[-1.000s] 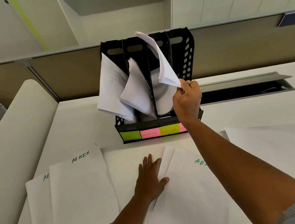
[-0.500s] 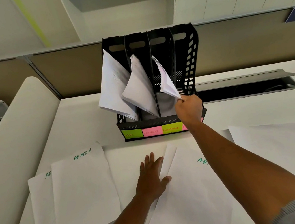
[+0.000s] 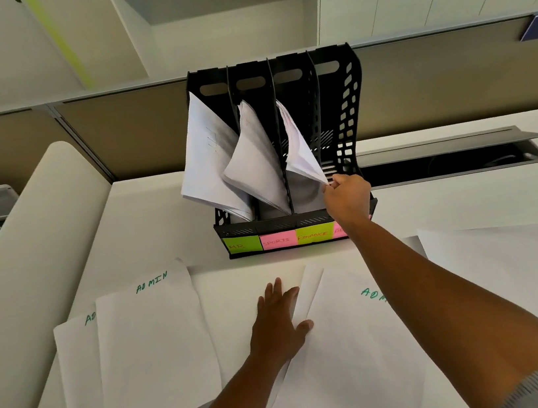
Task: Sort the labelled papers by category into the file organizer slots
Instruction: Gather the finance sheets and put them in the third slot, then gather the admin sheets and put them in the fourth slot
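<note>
Now right hand (image 3: 346, 198) pinches paper (image 3: 300, 151), left hand (image 3: 278, 320) flat

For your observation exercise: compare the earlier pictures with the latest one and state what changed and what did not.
The right hand, pinching the sheet, moved down, drawing it from above the file organizer deep into the FINANCE slot. Its grip stays. The left hand stays flat on the desk papers.
</note>
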A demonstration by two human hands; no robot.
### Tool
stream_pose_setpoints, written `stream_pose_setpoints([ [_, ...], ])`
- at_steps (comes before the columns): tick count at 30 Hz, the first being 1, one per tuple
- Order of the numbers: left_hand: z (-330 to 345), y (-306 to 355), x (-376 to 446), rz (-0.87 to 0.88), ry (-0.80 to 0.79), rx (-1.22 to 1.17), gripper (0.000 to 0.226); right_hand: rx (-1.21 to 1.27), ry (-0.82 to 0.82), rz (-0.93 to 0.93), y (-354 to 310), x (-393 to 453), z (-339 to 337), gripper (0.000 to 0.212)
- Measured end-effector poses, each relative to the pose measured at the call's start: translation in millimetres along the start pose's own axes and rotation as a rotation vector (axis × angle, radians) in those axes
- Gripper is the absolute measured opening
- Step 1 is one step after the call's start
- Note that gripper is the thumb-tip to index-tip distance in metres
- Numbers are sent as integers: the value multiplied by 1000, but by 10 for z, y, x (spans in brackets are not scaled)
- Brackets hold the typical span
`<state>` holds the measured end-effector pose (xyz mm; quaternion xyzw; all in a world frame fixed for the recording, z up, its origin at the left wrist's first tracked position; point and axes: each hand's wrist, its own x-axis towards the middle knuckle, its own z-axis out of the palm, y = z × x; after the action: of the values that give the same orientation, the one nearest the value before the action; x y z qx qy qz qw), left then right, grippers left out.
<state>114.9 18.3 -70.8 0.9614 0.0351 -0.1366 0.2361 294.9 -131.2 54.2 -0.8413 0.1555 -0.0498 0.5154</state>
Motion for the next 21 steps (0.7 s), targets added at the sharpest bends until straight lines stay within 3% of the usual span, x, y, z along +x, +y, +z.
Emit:
stream_pose_setpoints([
  [2,-12,18,-26,-15,26,5,68,-14,2,-68,-2,-31,-36,39],
  [3,-17,31,-50,-18,51,2,67,-38,12,-111,-2,-63,-73,39],
  [7,-39,87,-157,-24,198,-20,61,-99,145,-272,118,-252,-202,8],
  [11,-44,141,-250,-103,154,-92,55,-90,199,-363,358,-527,-302,5],
  [15,-33,144,-357,-181,41,-139,30,-112,158,-333,660,-842,-382,12],
  [18,-28,104,-399,-226,38,-330,13,-137,118,-244,880,-1046,-455,17],
  [21,-34,32,-451,-250,38,-521,19,-232,41,-139,1089,-1175,-565,26],
])
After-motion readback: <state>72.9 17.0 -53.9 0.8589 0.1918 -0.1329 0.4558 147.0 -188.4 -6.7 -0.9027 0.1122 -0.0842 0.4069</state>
